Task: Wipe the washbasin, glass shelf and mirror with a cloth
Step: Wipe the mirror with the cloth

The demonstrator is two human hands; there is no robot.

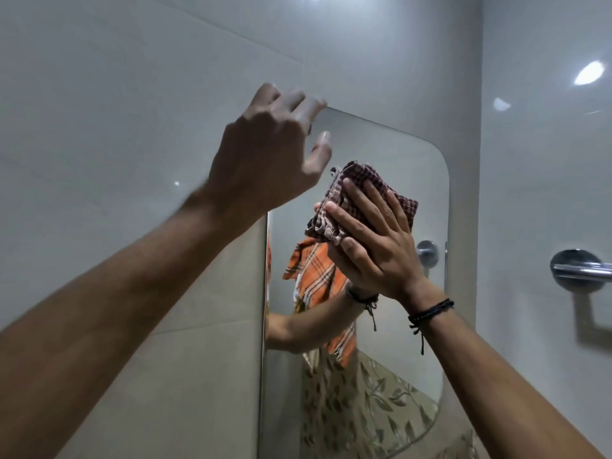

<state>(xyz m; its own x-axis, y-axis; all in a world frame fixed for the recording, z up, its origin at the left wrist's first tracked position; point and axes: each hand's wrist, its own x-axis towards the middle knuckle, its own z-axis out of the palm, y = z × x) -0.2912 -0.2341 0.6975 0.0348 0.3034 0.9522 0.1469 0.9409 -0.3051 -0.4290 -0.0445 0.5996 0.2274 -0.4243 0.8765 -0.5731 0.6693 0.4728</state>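
Note:
A rounded frameless mirror (407, 154) hangs on the white tiled wall. My right hand (371, 240) presses a folded dark checked cloth (357, 193) flat against the upper middle of the glass, fingers straight and spread. My left hand (268, 150) is raised at the mirror's top left corner, its fingertips curled over the mirror's edge there. The washbasin and glass shelf are out of view.
White glossy wall tiles (116, 127) surround the mirror. A chrome towel rail mount (579, 270) sticks out of the right wall, close to the mirror's right edge. The mirror reflects a person's arm, an orange checked cloth and a leaf-patterned garment.

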